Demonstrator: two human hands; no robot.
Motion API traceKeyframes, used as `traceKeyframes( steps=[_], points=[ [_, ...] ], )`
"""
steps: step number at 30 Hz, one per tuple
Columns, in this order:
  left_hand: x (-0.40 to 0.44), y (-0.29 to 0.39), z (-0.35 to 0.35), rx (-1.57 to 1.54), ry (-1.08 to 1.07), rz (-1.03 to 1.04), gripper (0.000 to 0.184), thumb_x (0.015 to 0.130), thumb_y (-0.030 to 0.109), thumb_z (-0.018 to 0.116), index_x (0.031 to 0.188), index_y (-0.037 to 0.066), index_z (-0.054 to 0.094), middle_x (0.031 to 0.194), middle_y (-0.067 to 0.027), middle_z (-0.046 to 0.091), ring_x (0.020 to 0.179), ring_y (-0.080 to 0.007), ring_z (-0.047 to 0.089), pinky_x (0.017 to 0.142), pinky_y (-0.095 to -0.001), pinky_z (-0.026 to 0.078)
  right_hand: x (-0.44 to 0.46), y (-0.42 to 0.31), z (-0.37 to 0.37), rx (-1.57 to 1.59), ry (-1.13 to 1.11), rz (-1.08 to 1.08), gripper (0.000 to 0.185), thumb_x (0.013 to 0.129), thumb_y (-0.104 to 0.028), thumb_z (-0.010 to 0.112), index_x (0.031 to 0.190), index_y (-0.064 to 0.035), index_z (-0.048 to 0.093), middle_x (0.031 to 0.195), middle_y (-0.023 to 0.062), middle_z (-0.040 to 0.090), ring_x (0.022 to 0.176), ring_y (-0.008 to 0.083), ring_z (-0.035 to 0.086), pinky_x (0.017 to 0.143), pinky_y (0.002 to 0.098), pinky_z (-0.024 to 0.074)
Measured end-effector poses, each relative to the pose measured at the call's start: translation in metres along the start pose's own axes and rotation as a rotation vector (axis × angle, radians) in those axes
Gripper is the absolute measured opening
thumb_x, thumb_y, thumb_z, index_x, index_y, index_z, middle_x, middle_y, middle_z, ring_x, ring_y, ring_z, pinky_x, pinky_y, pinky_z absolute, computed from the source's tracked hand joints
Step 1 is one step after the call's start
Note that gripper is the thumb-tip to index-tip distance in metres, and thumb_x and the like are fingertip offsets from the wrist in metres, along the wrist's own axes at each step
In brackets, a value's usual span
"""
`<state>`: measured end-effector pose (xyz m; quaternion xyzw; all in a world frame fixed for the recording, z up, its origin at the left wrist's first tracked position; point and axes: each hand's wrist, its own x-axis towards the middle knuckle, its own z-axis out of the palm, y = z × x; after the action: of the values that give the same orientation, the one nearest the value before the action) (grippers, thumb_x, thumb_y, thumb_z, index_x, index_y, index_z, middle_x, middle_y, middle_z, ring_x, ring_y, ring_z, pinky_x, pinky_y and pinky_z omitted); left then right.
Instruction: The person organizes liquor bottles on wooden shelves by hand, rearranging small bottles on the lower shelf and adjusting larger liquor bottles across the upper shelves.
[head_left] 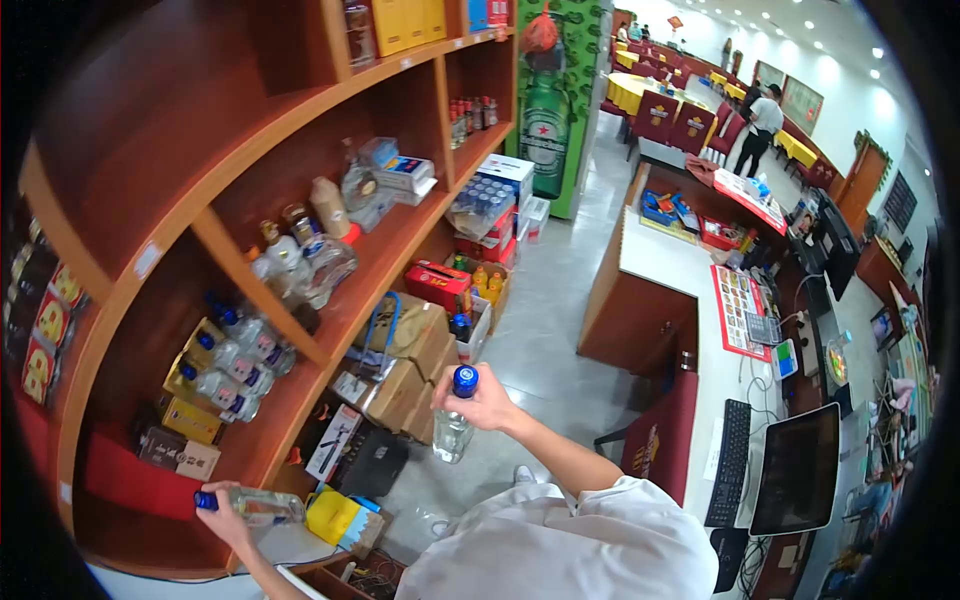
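Left hand (226, 514): is gripping the left bottle (268, 508) near its blue cap (205, 500).
Right hand (482, 402): is gripping the right bottle (453, 438) round the neck, just under its own blue cap (465, 376).
Left bottle's long axis: is running across the view, cap pointing towards the left edge, base towards the yellow bag (335, 516); the wide lens is leaving its true tilt unclear.
Right bottle's long axis: cap is facing the camera, the clear body showing below it.
Nearer hand: the left is sitting beside the shelving unit (258, 285); the right is holding well apart from it.
Shelf bottles (228, 388): are standing farther up the view from the left hand, small boxes (165, 450) lying between.
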<state>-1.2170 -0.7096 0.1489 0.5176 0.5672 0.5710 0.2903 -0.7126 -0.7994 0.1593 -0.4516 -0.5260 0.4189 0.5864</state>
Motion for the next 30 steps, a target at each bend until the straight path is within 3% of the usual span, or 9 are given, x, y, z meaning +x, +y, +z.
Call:
traceKeyframes(
  steps=[5,9,13,17,25,28,30],
  points=[
    [-0.048,0.110,0.093,-0.068,-0.150,0.267,0.009,0.095,0.004,0.056,0.086,0.002,0.056,0.080,-0.0113,0.063,0.073,-0.0204,0.064,0.072,-0.0338,0.051,-0.021,-0.009,-0.096,-0.075,0.119,-0.028,0.006,0.078,-0.003,0.064,0.081,0.0012,0.067,0.082,0.0105,0.074,0.080,0.0169,0.071,0.075,0.0312,0.0555],
    [-0.036,0.181,0.142,-0.119,-0.299,0.424,0.015,0.099,0.013,0.052,0.087,0.002,0.052,0.082,-0.0109,0.058,0.077,-0.0203,0.061,0.075,-0.0338,0.048,-0.026,-0.038,-0.150,-0.104,0.119,-0.025,0.005,0.078,-0.003,0.064,0.080,0.0008,0.067,0.080,0.0097,0.073,0.080,0.0172,0.071,0.075,0.0317,0.0561],
    [-0.003,0.262,0.162,-0.092,-0.394,0.588,0.016,0.101,0.013,0.052,0.088,0.004,0.051,0.087,-0.0102,0.056,0.085,-0.0188,0.058,0.081,-0.0335,0.047,-0.017,-0.058,-0.188,-0.082,0.096,-0.127,0.006,0.078,-0.004,0.064,0.079,0.0010,0.067,0.078,0.0094,0.073,0.077,0.0168,0.071,0.074,0.0314,0.0557],
    [0.072,0.311,0.159,0.011,-0.238,0.825,0.021,0.104,0.023,0.056,0.096,0.004,0.055,0.096,-0.0107,0.059,0.092,-0.0172,0.059,0.086,-0.0322,0.047,0.009,-0.093,-0.202,-0.054,0.078,-0.214,0.006,0.078,-0.005,0.065,0.079,0.0013,0.067,0.076,0.0088,0.072,0.073,0.0155,0.069,0.071,0.0305,0.0544],
    [0.093,0.451,0.279,0.101,0.050,1.067,0.017,0.085,0.004,0.064,0.074,-0.003,0.074,0.076,-0.0112,0.075,0.065,-0.0215,0.068,0.063,-0.0342,0.055,0.101,-0.194,-0.177,-0.087,-0.029,-0.387,0.006,0.080,-0.005,0.069,0.078,-0.0002,0.067,0.077,0.0071,0.071,0.075,0.0127,0.067,0.071,0.0284,0.0536],
    [0.229,0.412,0.269,0.338,0.138,1.111,0.027,0.099,0.026,0.061,0.101,0.002,0.074,0.094,-0.0087,0.073,0.085,-0.0178,0.068,0.078,-0.0320,0.053,0.150,-0.238,-0.155,-0.147,-0.020,-0.560,0.007,0.080,-0.008,0.070,0.079,-0.0011,0.070,0.077,0.0076,0.072,0.073,0.0137,0.068,0.072,0.0291,0.0544],
    [0.245,0.411,0.279,0.349,0.219,1.092,0.031,0.099,0.033,0.065,0.100,0.002,0.073,0.087,-0.0041,0.069,0.079,-0.0135,0.063,0.074,-0.0307,0.051,0.187,-0.264,-0.142,-0.185,-0.024,-0.650,0.011,0.081,-0.012,0.070,0.076,-0.0028,0.070,0.072,0.0045,0.069,0.069,0.0114,0.064,0.067,0.0295,0.0515]
  ],
)
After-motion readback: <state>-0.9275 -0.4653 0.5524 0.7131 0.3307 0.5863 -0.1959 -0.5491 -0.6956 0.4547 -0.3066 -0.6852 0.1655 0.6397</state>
